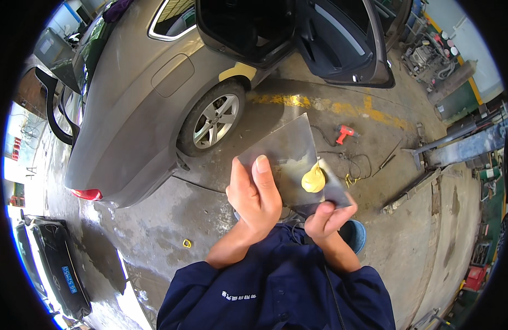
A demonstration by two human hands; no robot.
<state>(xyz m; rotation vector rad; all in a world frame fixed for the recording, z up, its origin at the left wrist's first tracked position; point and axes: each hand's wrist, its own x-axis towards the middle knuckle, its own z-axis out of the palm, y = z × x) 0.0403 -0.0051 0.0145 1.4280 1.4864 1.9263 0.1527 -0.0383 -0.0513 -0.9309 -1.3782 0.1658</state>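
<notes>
My left hand (256, 195) grips the left side of a thin grey, semi-transparent plate (278, 148), thumb on top. A rounded blob of pale yellow paste (313, 179) lies on its right part. At that side my right hand (331, 220) is closed on what looks like a dark flat scraper (337, 191), overlapping the plate near the paste. Just beyond the plate stands a taupe car (122, 132) with a pale yellow patch (234, 74) above its rear wheel (212, 122).
The car's rear door (339, 44) hangs open. A red power tool (344, 132) and cords lie on the stained floor. A blue bucket (359, 236) is beside my right arm, a yellow ring (187, 243) left of me, metal lift arms (457, 154) at right, and a dark car part (56, 253) lower left.
</notes>
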